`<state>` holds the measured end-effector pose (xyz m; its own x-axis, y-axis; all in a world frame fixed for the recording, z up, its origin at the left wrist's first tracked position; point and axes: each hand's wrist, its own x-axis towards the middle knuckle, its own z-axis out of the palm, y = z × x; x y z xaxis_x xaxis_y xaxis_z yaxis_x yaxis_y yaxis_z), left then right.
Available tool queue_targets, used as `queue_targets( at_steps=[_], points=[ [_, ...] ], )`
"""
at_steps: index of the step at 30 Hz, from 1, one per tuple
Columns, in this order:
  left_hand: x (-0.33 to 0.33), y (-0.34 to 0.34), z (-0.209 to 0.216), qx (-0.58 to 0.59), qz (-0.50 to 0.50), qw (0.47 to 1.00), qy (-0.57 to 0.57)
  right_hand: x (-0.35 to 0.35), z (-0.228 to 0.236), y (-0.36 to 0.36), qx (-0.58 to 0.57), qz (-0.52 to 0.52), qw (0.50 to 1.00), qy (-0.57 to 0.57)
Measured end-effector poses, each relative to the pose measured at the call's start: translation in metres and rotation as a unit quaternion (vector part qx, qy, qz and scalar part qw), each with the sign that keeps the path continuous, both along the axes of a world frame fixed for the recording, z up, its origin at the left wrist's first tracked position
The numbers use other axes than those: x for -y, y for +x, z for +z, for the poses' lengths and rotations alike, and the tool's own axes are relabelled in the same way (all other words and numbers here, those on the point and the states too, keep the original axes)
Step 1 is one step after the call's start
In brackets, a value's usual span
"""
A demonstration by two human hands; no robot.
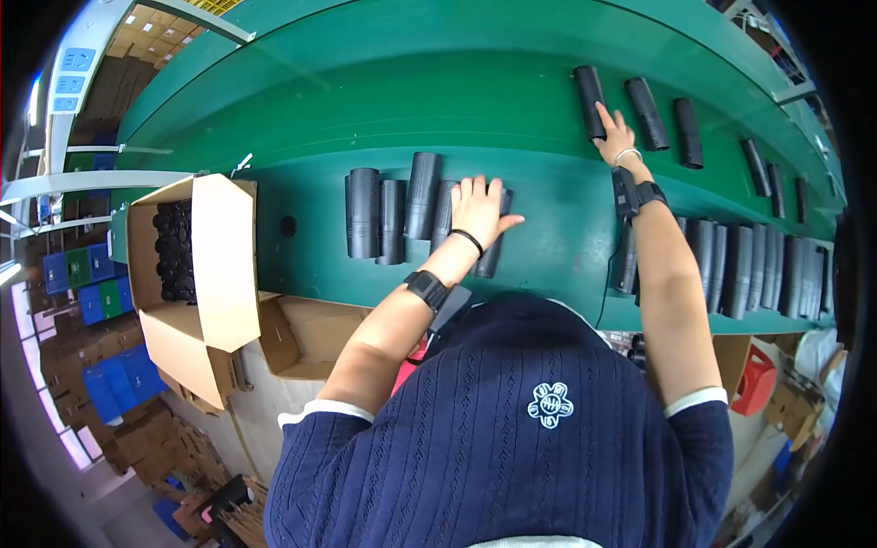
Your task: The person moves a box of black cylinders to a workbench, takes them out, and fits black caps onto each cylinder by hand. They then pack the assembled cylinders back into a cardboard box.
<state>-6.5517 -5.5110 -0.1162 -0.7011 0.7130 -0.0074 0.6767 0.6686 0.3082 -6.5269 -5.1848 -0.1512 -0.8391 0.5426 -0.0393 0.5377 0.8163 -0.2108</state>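
My left hand (479, 208) lies with fingers spread over black ribbed tubes on the near green bench; a dark tube (489, 260) shows below its thumb side. Just left of it lies a longer black tube (422, 196), with more tubes (363, 215) farther left. My right hand (618, 139) reaches to the far green belt. Its fingers are apart and touch the near end of another black tube (588, 91); the grip does not look closed. To its right on the belt lie a black tube (648, 114) and one more (689, 132).
An open cardboard box (228, 265) packed with dark round-ended pieces stands at the bench's left end. Several black tubes (758, 265) lie in a row on the right part of the bench. More tubes (756, 167) rest on the belt at far right. A red plastic container (756, 379) is below.
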Motion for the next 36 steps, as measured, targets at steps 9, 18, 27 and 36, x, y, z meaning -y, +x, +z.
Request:
queue_targets(
  at_steps=[9, 18, 27, 36],
  points=[
    [0.001, 0.01, 0.0, 0.192, -0.083, 0.962, 0.175, 0.145, -0.003, 0.068, -0.062, -0.048, 0.749, -0.657],
    [0.023, 0.037, 0.021, 0.296, -0.078, 0.903, 0.302, 0.183, 0.066, 0.103, -0.17, 0.007, 0.613, -0.771],
    [0.031, 0.054, 0.007, 0.477, -0.037, 0.784, 0.395, 0.205, 0.067, 0.11, -0.224, 0.01, 0.638, -0.737],
    [0.029, 0.031, 0.022, 0.684, 0.069, 0.484, 0.541, 0.202, 0.057, 0.118, -0.103, 0.185, 0.797, -0.566]
  ],
)
